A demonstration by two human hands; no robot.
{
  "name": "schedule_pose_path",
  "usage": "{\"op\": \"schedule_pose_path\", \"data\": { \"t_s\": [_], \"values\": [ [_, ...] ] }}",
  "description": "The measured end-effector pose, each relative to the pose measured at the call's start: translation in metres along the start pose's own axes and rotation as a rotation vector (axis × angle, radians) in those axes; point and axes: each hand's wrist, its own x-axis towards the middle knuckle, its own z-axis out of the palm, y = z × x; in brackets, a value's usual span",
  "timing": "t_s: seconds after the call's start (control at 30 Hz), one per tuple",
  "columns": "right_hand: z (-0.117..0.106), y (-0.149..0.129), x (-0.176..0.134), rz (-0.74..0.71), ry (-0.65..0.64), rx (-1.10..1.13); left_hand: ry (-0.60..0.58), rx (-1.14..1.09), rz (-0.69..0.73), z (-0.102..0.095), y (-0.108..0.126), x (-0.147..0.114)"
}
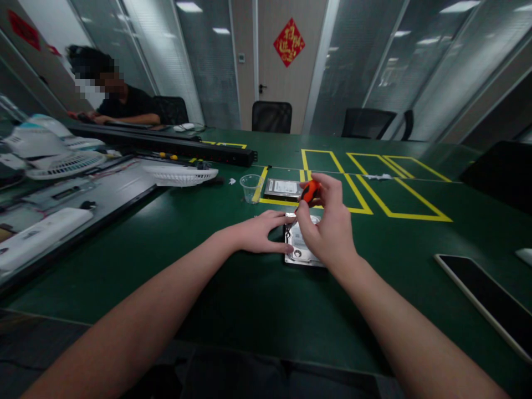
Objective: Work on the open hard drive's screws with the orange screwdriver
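Observation:
A silver hard drive (pixel 306 254) lies flat on the green table in front of me. My left hand (pixel 262 231) is at its left side with the fingers spread, the fingertips and thumb touching the drive's left part. In my right hand (pixel 332 227) is a screwdriver (pixel 311 191) with an orange and black handle, gripped by the fingers above the drive. Its shaft slants down to the drive's upper left area; the exact contact of the tip is too small to tell. My right hand covers the drive's right part.
Behind the drive lie a second hard drive (pixel 283 188) and a clear plastic cup (pixel 251 188), by yellow tape outlines. Fan parts (pixel 183 175) and a large flat panel (pixel 95 183) fill the left. A tablet-like device (pixel 486 293) lies right. A person (pixel 133 105) sits far left.

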Motion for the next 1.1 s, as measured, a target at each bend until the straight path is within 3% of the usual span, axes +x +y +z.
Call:
{"op": "schedule_pose_path", "data": {
  "t_s": [0.3, 0.7, 1.1],
  "values": [
    [-0.0058, -0.0031, 0.0062, -0.093, 0.034, -0.062, 0.015, -0.001, -0.001, 0.0008, 0.0027, 0.0003],
    [-0.0014, -0.0048, 0.0038, -0.126, 0.02, 0.015, 0.018, 0.003, 0.013, 0.0015, 0.0002, -0.0005],
    [-0.005, -0.0038, 0.0082, -0.111, 0.059, -0.067, 0.014, 0.012, -0.01, 0.0012, -0.0011, -0.0017]
  ]
}}
